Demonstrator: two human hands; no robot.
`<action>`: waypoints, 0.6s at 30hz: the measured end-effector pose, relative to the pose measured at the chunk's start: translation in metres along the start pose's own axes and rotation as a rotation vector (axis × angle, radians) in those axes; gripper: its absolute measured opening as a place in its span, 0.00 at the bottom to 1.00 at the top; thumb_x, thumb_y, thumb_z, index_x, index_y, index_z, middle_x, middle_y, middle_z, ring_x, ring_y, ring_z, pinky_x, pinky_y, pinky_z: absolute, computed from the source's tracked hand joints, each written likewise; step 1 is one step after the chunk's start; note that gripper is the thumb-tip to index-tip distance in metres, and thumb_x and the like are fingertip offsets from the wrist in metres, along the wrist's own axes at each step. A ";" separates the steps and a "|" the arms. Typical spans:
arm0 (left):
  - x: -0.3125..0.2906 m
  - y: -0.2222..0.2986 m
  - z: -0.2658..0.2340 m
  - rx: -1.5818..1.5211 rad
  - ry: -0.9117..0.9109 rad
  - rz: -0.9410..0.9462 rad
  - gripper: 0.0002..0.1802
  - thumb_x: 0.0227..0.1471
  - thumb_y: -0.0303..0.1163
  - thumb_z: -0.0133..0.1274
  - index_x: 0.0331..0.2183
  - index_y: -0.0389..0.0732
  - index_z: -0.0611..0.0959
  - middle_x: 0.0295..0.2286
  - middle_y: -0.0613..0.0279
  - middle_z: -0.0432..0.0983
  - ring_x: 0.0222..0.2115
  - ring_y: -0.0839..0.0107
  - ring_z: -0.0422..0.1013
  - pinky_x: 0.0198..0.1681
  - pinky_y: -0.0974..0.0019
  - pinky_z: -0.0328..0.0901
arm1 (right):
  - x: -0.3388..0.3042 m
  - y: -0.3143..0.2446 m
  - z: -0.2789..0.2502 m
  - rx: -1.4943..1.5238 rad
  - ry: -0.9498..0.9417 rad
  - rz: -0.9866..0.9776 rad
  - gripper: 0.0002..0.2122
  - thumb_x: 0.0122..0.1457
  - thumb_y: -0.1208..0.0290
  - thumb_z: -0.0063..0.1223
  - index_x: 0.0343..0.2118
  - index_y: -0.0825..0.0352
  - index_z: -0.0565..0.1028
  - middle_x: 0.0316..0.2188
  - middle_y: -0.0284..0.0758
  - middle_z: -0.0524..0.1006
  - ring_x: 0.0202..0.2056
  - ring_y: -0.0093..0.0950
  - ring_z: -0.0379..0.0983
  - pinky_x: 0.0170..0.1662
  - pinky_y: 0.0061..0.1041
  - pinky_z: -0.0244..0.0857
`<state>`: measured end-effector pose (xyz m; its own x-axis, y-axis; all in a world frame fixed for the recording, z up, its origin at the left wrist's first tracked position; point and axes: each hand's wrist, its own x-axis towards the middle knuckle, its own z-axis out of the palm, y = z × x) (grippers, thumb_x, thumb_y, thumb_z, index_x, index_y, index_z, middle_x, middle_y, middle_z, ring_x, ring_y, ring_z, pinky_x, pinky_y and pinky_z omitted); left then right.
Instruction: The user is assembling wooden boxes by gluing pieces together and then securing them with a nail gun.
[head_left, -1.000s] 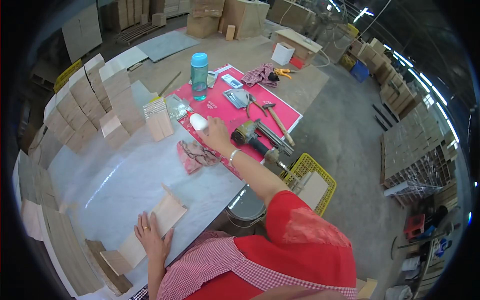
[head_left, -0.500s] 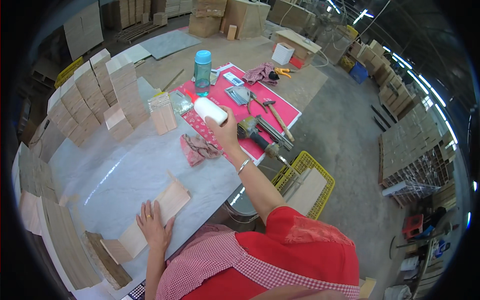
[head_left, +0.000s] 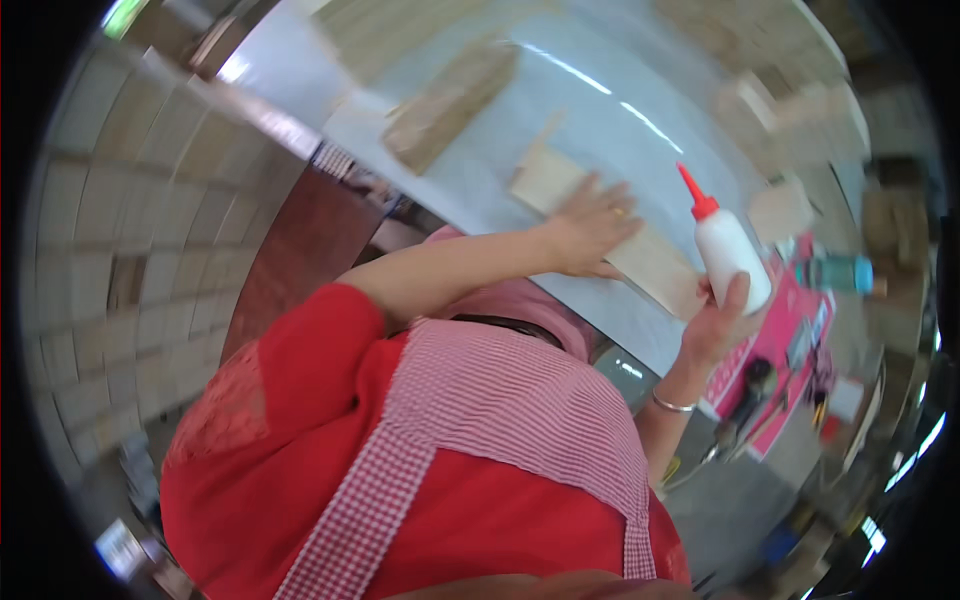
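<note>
My left hand [head_left: 592, 228] lies on a pale wooden board [head_left: 658, 265] near the front edge of the grey table [head_left: 600, 120]. Its fingers are stretched out over the wood and a little blurred. A small wooden piece [head_left: 548, 180] adjoins the board's left end. To the right, my right hand [head_left: 722, 318] is wrapped round the lower part of a white squeeze glue bottle [head_left: 728, 252]. The bottle is held above the table, its red pointed nozzle [head_left: 697, 192] tilted up and leftward.
A rough brown wooden block [head_left: 455, 105] lies beyond the board, at left. Stacked wooden blocks [head_left: 800, 130] stand at far right. A pink mat [head_left: 785, 330] carries a blue-lidded water bottle [head_left: 835, 273] and a nail gun [head_left: 750, 390]. More stacked wood [head_left: 100, 260] lines the left.
My view has swung left, shifting the whole scene across the picture. The glue bottle has come from over the pink mat to near the board's right end. My left hand remains on the board.
</note>
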<state>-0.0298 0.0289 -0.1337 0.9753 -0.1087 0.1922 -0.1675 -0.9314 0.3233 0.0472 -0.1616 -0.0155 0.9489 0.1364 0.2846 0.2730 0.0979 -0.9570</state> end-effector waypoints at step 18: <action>-0.005 -0.008 0.000 -0.092 0.082 -0.022 0.39 0.55 0.65 0.50 0.61 0.54 0.72 0.59 0.60 0.71 0.65 0.49 0.58 0.66 0.33 0.49 | -0.031 -0.005 0.072 -0.149 -0.416 0.048 0.29 0.54 0.63 0.71 0.54 0.69 0.69 0.48 0.36 0.71 0.47 0.26 0.71 0.50 0.27 0.68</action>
<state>-0.0331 0.0371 -0.1374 0.9646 -0.0564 0.2576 -0.1623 -0.8969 0.4115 0.0046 -0.0949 -0.0151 0.8249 0.5252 0.2090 0.2791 -0.0570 -0.9586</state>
